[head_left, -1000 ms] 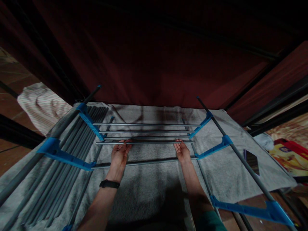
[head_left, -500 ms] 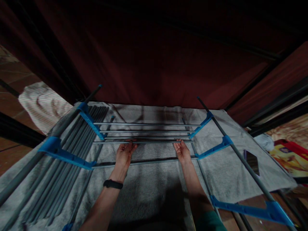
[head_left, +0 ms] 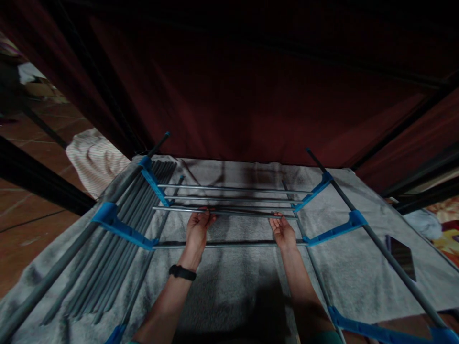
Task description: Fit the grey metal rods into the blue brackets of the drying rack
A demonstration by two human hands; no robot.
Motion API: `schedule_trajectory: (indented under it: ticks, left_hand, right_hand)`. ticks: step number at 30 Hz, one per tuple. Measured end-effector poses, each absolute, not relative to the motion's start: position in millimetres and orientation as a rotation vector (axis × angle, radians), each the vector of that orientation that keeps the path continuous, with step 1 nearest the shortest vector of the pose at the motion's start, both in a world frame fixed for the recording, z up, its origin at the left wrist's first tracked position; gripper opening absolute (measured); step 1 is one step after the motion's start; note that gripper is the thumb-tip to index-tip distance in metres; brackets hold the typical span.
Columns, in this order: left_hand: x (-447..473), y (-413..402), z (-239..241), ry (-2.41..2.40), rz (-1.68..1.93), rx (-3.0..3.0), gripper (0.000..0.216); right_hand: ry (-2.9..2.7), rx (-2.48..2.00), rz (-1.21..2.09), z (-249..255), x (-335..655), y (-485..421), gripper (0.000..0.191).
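Observation:
My left hand (head_left: pixel 197 230) and my right hand (head_left: pixel 284 233) grip a loose grey metal rod (head_left: pixel 244 213) from below, one toward each end. The rod slants slightly, its left end higher in view. It lies just in front of several crossbars (head_left: pixel 236 189) that join the far blue plastic brackets (head_left: pixel 153 185) of a tubular rack frame. Nearer to me, another crossbar (head_left: pixel 229 245) spans between a left blue bracket (head_left: pixel 125 229) and a right blue bracket (head_left: pixel 332 230), passing behind my wrists. Both thumbs show; some fingertips are hidden behind the rod.
Several loose grey tubes (head_left: pixel 118 239) lie side by side on the grey blanket (head_left: pixel 229 286) at the left. A dark phone (head_left: pixel 400 255) rests on the blanket at the right. Dark red fabric (head_left: pixel 229 95) hangs behind, and a striped cloth (head_left: pixel 98 162) is at the left edge.
My view has shifted, so the scene sits further right. The rod has tilted, its left end now higher and reaching past the left bracket. Both hands keep their hold.

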State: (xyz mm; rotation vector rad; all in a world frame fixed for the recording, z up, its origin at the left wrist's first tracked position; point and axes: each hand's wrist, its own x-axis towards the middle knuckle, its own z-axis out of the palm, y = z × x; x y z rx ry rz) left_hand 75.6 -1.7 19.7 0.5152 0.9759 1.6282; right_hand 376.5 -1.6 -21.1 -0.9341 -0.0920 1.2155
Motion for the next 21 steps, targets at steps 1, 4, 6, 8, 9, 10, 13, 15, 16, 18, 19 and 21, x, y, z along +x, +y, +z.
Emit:
schedule_trajectory:
  ticks: [1,4,6,8,9,10,13,15,16,18,19,21]
  left_hand:
    - [76,-2,22,0.975,1.622,0.517,0.043]
    - [80,-4,29,0.968,1.602,0.538,0.043]
    - [83,-5,34,0.966,1.596,0.549,0.041]
    - [86,-7,38,0.971,1.590,0.556,0.040]
    - [88,-8,40,0.974,1.589,0.561,0.040]
    - [90,-9,42,0.976,1.587,0.569,0.039]
    - [96,-11,48,0.968,1.577,0.594,0.039]
    - [99,-12,51,0.960,1.573,0.608,0.040]
    - [100,-12,53,0.956,1.571,0.618,0.041]
    - [103,-13,57,0.950,1.569,0.647,0.041]
    - [104,-13,59,0.949,1.567,0.665,0.041]
    - [105,-14,64,0.954,1.567,0.705,0.039]
  right_hand:
    - [-0.094,-0.932,1.210,-23,377,-2,0.015]
    - [-0.071,-0.933,1.200,-26,377,-2,0.014]
    - [-0.046,-0.935,1.206,-26,378,-2,0.015]
    - [-0.017,-0.934,1.214,-26,379,-2,0.016]
    - [-0.003,-0.930,1.218,-26,380,-2,0.017]
    - [0.012,-0.927,1.216,-26,381,-2,0.018]
    - [0.035,-0.918,1.207,-26,382,-2,0.021]
    - [0.043,-0.926,1.203,-26,383,-1,0.023]
    - [0.045,-0.930,1.206,-26,383,-1,0.024]
    - [0.040,-0.929,1.226,-25,382,-2,0.025]
    - [0.030,-0.921,1.245,-24,382,-3,0.025]
    - [0.001,-0.896,1.295,-22,381,-4,0.024]
